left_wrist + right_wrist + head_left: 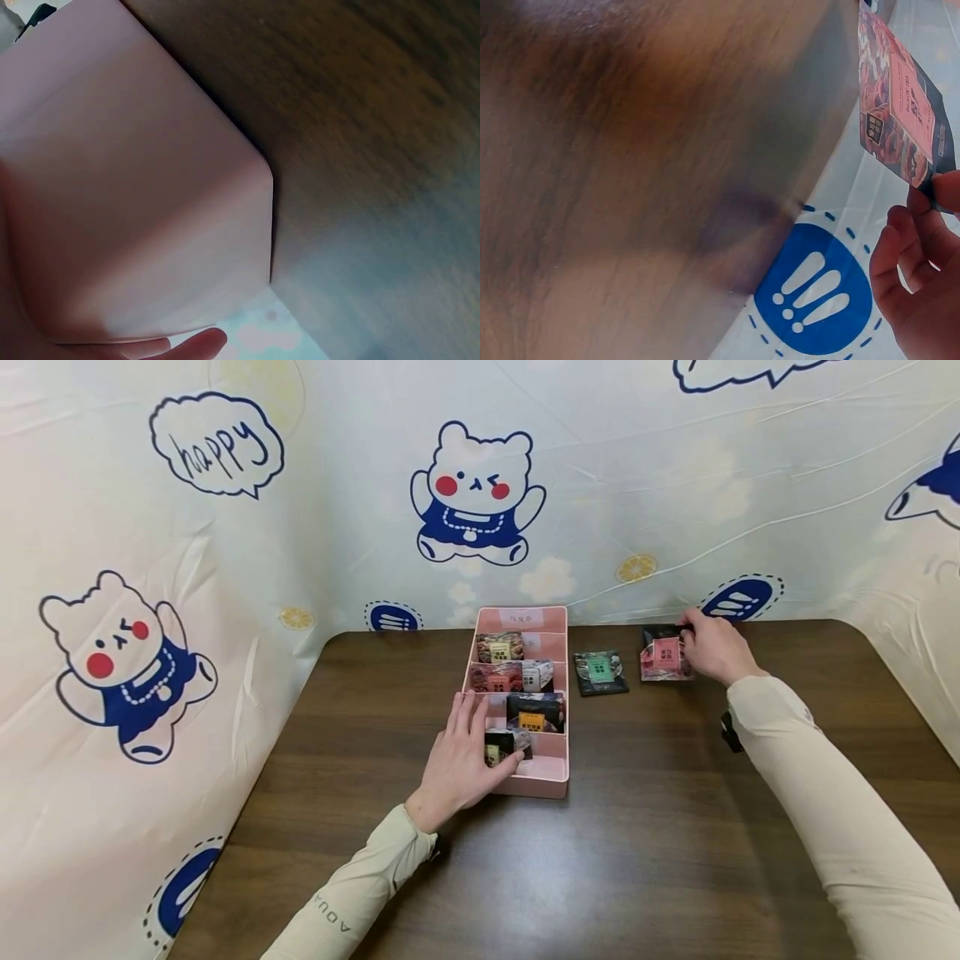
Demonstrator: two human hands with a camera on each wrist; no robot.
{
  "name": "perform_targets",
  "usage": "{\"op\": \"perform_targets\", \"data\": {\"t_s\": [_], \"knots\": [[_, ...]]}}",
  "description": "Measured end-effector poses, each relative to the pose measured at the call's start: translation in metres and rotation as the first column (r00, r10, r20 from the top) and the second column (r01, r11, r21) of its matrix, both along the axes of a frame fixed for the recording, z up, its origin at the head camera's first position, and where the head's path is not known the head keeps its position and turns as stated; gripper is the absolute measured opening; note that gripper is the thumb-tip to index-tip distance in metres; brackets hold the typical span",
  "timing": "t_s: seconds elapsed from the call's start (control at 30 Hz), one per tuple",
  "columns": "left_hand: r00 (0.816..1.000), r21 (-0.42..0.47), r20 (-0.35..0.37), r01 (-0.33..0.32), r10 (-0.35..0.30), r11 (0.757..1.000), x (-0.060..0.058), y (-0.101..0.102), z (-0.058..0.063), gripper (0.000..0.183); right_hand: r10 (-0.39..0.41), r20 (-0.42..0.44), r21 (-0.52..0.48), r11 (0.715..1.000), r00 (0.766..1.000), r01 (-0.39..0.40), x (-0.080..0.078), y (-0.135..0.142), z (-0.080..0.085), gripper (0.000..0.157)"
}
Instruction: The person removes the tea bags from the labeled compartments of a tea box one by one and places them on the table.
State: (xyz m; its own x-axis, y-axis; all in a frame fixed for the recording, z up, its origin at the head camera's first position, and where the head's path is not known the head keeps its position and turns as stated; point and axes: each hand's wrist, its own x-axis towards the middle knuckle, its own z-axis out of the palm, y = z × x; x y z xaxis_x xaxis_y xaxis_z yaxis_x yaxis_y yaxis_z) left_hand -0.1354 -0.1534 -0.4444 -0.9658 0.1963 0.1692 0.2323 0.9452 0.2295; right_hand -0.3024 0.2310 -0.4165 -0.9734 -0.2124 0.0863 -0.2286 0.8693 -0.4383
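Observation:
My right hand (716, 647) pinches the corner of a black and pink tea bag packet (667, 653) between thumb and fingertips. In the right wrist view the packet (900, 105) reads "BLACK TEA" and is held tilted by its dark end. A pink divided box (529, 787) stands in the middle, with tea packets in several compartments. My left hand (463, 764) rests over its near left side, fingers extended along the wall and thumb across the front compartment. That hand partly hides a dark packet (498, 750). The left wrist view shows the box's outer wall (142, 172) close up.
A green-labelled tea packet (601, 672) lies on the brown wooden table (637, 843), right of the box. Inside the box are an orange-labelled packet (534, 713), a red one (497, 677) and a yellow-labelled one (500, 648). A printed cloth (615, 460) hangs behind the table.

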Motion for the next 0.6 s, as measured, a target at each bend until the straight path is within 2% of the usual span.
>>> {"op": "perform_targets", "data": {"t_s": [0.23,0.6], "knots": [[1.000,0.001,-0.005,0.000,0.000,1.000,-0.001,0.000,-0.002,0.095,0.000,0.052,0.016,1.000,0.999,-0.001,-0.001,0.005,-0.010,0.030],[1.000,-0.001,-0.013,0.000,0.000,1.000,0.000,0.000,-0.001,0.095,0.004,0.089,0.050,0.999,0.996,-0.009,-0.005,0.007,-0.019,0.030]]}}
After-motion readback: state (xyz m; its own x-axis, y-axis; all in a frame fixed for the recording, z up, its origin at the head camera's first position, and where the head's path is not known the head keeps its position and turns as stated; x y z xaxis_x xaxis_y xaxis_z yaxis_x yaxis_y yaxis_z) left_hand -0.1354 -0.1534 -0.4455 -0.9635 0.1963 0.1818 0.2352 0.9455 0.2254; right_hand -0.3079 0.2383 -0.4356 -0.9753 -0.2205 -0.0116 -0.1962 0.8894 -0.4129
